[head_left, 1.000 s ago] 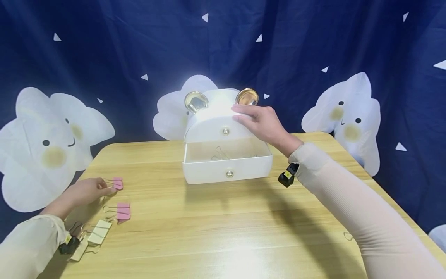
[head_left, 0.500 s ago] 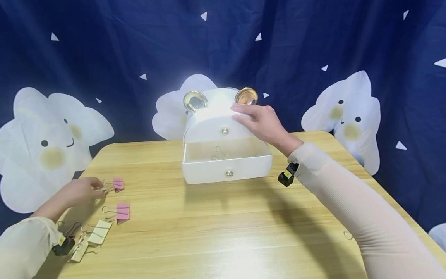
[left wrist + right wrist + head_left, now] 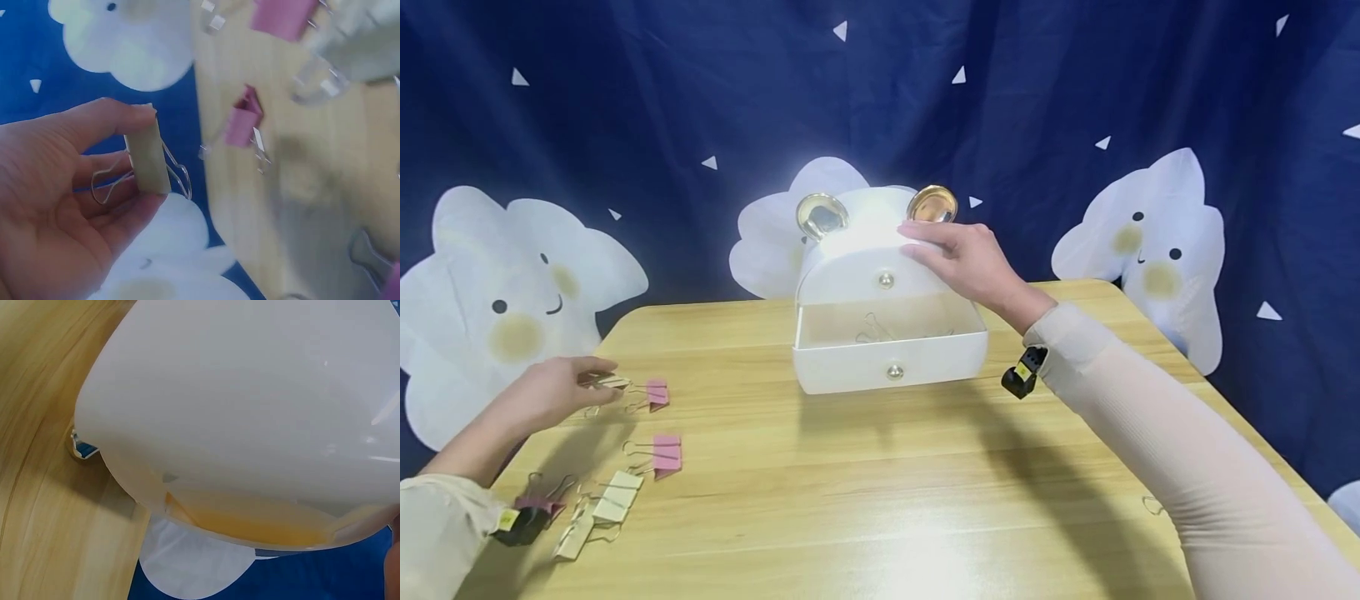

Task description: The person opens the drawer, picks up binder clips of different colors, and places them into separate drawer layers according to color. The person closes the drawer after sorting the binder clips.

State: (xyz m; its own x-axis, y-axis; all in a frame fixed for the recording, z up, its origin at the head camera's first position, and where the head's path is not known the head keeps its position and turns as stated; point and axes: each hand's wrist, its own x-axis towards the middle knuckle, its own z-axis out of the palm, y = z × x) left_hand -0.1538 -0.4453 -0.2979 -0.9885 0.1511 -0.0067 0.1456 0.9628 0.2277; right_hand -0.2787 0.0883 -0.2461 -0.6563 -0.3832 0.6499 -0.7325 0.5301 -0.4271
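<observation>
My left hand [image 3: 553, 392] pinches a cream binder clip [image 3: 149, 156] between thumb and fingertips, its wire handles sticking out on both sides. Close to those fingers lies a pink binder clip [image 3: 657, 394], and a second pink clip [image 3: 667, 454] sits nearer to me. On top of a white drawer box [image 3: 842, 287] with gold ears rests my right hand [image 3: 970, 262], fingers extended beside the right ear. The box's lower drawer [image 3: 850, 367] is pulled out, with a few wire handles visible inside. In the right wrist view the white box [image 3: 237, 394] fills most of the frame.
Cream binder clips [image 3: 617, 497] and a dark pink clip [image 3: 542, 500] lie at the table's near left, partly behind the left wrist camera. A wire handle [image 3: 1152, 505] shows beside the right sleeve. A blue curtain [image 3: 925, 100] hangs behind the wooden table [image 3: 865, 492].
My left hand has moved left and a little up, away from the pink clip, with the cream binder clip now lifted in its fingers. The right hand stays on the box.
</observation>
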